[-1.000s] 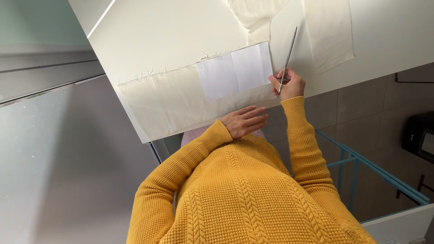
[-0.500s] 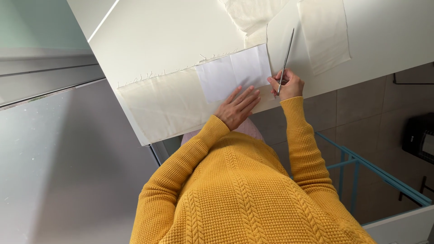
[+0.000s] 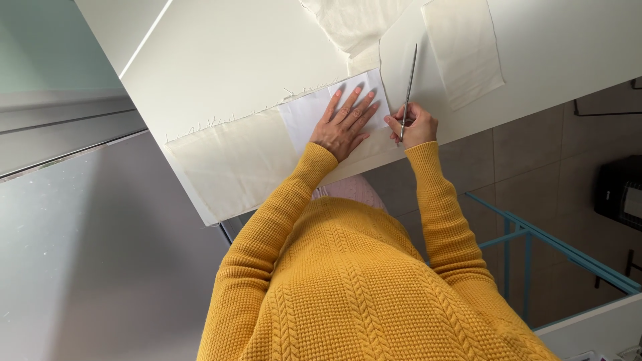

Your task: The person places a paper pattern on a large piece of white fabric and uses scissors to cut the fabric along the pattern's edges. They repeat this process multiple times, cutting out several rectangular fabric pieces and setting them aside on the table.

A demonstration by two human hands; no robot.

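Observation:
My left hand (image 3: 346, 122) lies flat, fingers spread, on a white paper rectangle (image 3: 309, 111) that rests on a long strip of cream fabric (image 3: 234, 154) on the white table (image 3: 221, 60). My right hand (image 3: 416, 124) grips the handles of long slim scissors (image 3: 408, 87), whose blades point away from me along the paper's right edge. Both arms are in yellow knit sleeves.
More cream fabric lies bunched at the table's far side (image 3: 354, 23), and a separate cut fabric piece (image 3: 465, 50) sits to the right. A teal metal frame (image 3: 535, 244) stands below right over a tiled floor, with a dark object (image 3: 618, 194) at the far right.
My left hand has slid forward from the table's near edge onto the white paper and spread flat. My right hand with the scissors has barely moved.

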